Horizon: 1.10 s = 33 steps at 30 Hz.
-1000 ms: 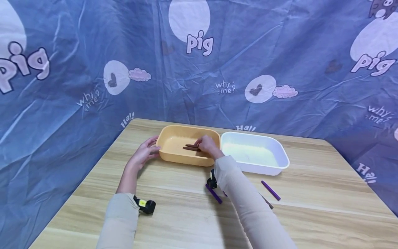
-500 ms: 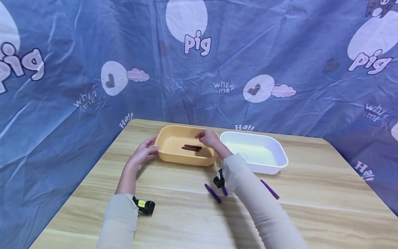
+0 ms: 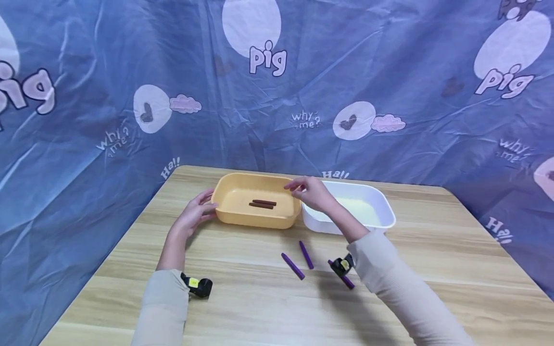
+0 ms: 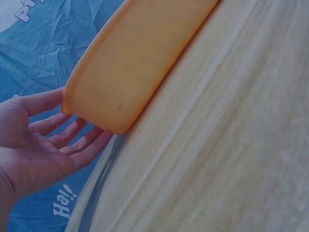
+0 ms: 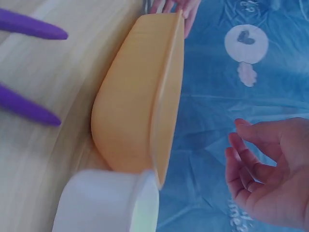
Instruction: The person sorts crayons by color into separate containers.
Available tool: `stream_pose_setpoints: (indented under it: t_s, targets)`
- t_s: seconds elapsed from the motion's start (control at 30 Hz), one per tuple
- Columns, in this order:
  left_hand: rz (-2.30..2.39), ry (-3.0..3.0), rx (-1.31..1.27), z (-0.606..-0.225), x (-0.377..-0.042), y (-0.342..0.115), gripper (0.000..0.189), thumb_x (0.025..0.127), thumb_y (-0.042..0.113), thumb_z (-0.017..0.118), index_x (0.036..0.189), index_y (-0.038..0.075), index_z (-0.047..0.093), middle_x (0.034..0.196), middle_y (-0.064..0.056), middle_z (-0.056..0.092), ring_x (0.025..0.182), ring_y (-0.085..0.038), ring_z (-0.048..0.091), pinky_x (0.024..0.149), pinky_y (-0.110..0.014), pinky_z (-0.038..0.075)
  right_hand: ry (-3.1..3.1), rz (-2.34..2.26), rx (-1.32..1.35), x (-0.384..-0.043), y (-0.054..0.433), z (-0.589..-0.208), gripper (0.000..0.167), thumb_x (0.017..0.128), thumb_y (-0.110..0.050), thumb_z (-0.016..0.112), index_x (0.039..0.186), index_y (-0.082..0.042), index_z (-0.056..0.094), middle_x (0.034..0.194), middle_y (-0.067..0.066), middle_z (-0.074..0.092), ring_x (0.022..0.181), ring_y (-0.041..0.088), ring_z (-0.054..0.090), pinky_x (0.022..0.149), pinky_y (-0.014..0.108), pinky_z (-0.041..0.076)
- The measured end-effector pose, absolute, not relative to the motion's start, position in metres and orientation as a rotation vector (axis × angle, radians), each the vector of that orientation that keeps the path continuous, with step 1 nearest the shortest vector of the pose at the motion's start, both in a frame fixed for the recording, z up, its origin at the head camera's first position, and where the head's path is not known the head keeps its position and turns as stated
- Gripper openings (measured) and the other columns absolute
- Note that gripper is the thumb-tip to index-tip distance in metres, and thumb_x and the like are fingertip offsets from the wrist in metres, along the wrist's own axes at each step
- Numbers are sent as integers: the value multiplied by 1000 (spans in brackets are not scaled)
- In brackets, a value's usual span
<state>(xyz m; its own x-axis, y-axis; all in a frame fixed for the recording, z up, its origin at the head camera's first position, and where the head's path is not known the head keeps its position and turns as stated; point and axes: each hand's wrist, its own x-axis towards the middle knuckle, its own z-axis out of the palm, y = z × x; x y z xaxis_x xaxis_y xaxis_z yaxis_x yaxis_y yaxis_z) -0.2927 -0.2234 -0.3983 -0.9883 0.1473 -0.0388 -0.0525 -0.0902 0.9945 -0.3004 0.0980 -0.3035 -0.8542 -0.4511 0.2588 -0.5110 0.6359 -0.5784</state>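
Two brown crayons [image 3: 262,204] lie side by side inside the yellow-orange bin [image 3: 255,220]. My left hand [image 3: 195,211] rests against the bin's left end; in the left wrist view, its spread, nearly straight fingers [image 4: 87,140] touch the wall and rim. Over the seam between this bin and the white bin [image 3: 381,226] hovers my right hand [image 3: 313,193]. Nothing shows between its loosely bent fingers in the right wrist view, where the hand [image 5: 270,169] is apart from both bins.
In front of the bins lie a purple crayon [image 3: 293,266], a second purple crayon [image 3: 306,255] and a third purple crayon [image 3: 347,282], partly covered by the right wrist camera [image 3: 342,265]. A blue printed cloth [image 3: 259,134] hangs behind the wooden table [image 3: 242,288].
My right hand has let go of the brown crayons, risen out of the orange bin and moved right. The left hand keeps its place at the bin's end.
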Motion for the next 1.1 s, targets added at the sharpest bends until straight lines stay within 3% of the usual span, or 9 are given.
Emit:
stream_pose_setpoints:
  t_s: [0.23, 0.57, 1.1]
  targets:
    - [2216, 2033, 112, -399, -292, -228, 62, 92, -3, 45, 145, 1, 14, 147, -22, 16, 125, -43, 29, 98, -46, 33, -2707, 989, 795, -273, 131, -302, 19, 81, 3, 61, 99, -1, 69, 96, 11, 66, 79, 21, 61, 72, 35, 47]
    - [2217, 2021, 101, -401, -290, -225, 62, 92, -4, 44, 145, 0, 13, 147, -23, 16, 125, -42, 29, 98, -47, 33, -2725, 1068, 701, -233, 183, -330, 18, 82, 5, 62, 97, 0, 68, 92, 11, 64, 78, 21, 60, 63, 27, 49]
    - [2201, 2043, 122, -399, -292, -225, 62, 92, -3, 44, 145, 0, 13, 147, -23, 16, 125, -43, 30, 98, -46, 34, -2719, 1218, 554, -184, 236, -374, 20, 81, 5, 63, 101, 2, 67, 97, 16, 65, 81, 19, 60, 69, 27, 50]
